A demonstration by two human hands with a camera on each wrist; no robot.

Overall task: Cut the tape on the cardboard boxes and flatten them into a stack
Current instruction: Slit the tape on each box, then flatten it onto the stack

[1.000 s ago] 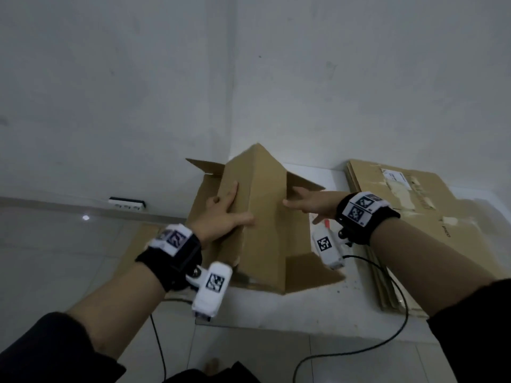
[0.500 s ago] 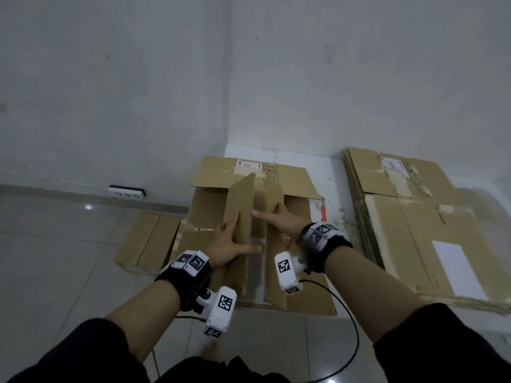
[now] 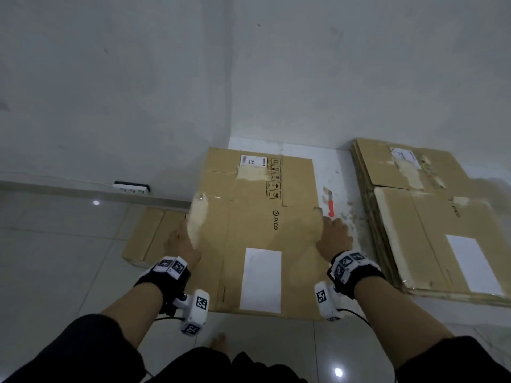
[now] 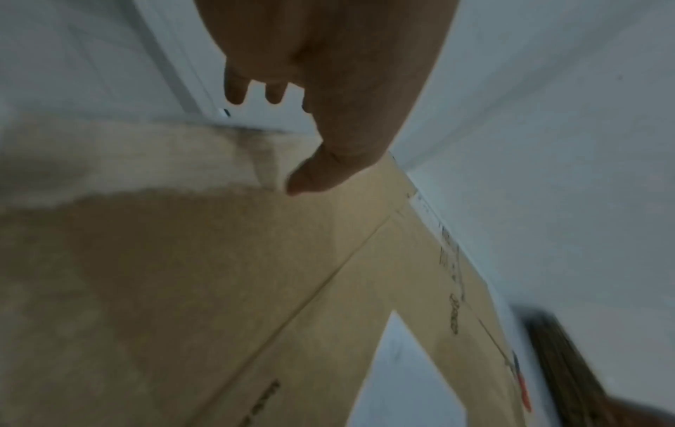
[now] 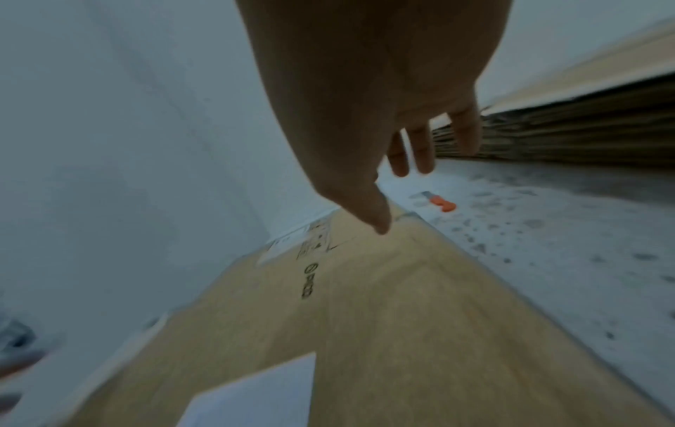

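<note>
A flattened brown PICO cardboard box point(image 3: 257, 230) with a white label point(image 3: 261, 280) lies flat on the floor by the wall corner. My left hand point(image 3: 181, 241) rests at its left edge beside a pale torn tape strip point(image 3: 197, 217), fingers loosely extended past the edge point(image 4: 321, 121). My right hand point(image 3: 333, 236) rests at the box's right edge, fingers straight point(image 5: 387, 161) and thumb over the cardboard point(image 5: 383, 317). A red-handled knife point(image 3: 330, 205) lies on the floor just beyond my right hand, untouched.
A thick stack of flattened boxes point(image 3: 431, 217) sits to the right, its layered side visible point(image 5: 566, 135). Another piece of cardboard point(image 3: 149, 239) lies under the box on the left. A power strip point(image 3: 132, 187) sits against the left wall. My foot point(image 3: 218, 341) is near the box's front edge.
The box was standing as an open shell, then folded in between my hands. Now it lies collapsed flat on the floor and my hands have spread to its left and right edges.
</note>
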